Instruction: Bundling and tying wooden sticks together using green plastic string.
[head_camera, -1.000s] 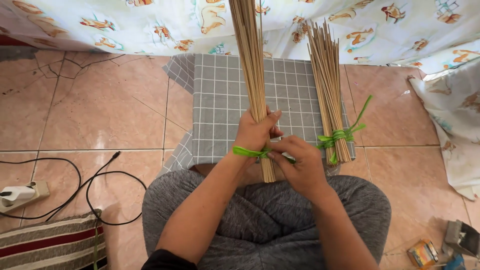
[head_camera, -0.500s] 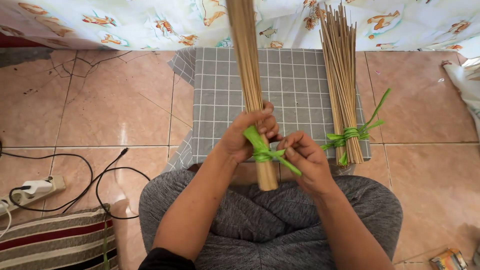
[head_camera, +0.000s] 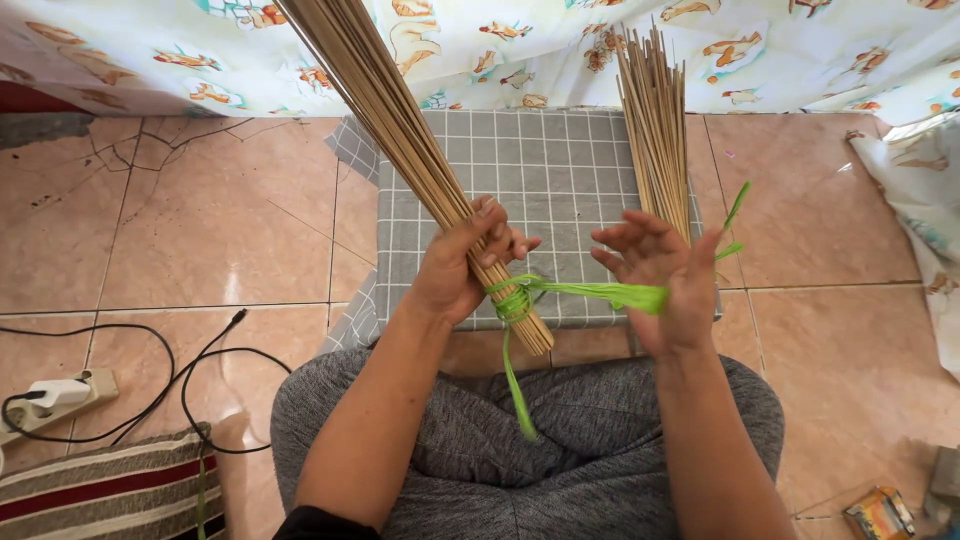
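My left hand (head_camera: 460, 268) grips a long bundle of thin bamboo sticks (head_camera: 390, 115) near its lower end; the bundle leans up and to the left. A green raffia strip (head_camera: 590, 291) is wound around the bundle just below that hand. One end runs right to my right hand (head_camera: 665, 270), which pulls it taut with the fingers spread; the other end hangs down over my lap. A second stick bundle (head_camera: 657, 125), tied with green raffia, lies on the grey checked cloth (head_camera: 560, 170) behind my right hand.
Pink floor tiles (head_camera: 200, 230) surround the cloth. A power strip (head_camera: 50, 395) with black cables lies at the left, a striped cushion (head_camera: 100, 495) at the bottom left. Patterned fabric (head_camera: 540, 50) hangs along the back. A small box (head_camera: 880, 512) sits at the bottom right.
The bundle has tilted from upright to leaning left. My right hand moved right, drawing the raffia end out taut, and the other end now hangs down over my lap.
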